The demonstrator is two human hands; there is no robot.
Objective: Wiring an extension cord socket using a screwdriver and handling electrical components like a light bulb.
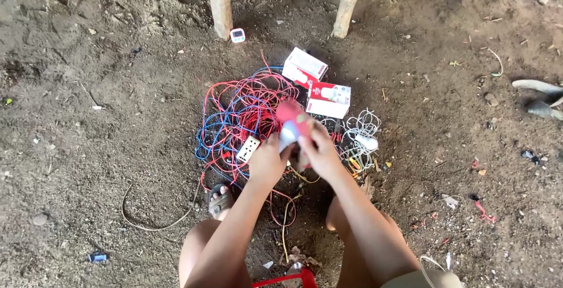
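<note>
My left hand (267, 160) and my right hand (319, 147) are together over a heap of wires, both gripping a small red and white carton (291, 125) that looks blurred. Under and behind the hands lies a tangle of red and blue wires (240, 112). A white socket plate (248, 149) rests on the tangle just left of my left hand. Two more red and white cartons (304, 67) (329, 99) lie on the dirt beyond the hands.
A coil of white cable (362, 129) with a plug lies right of my hands, with pliers (353, 165) beside it. Two wooden posts (219, 3) (348, 3) stand at the back, a small white device (237, 35) between them. My sandalled foot (220, 200) rests on dirt; a red stool edge (287, 279) shows below.
</note>
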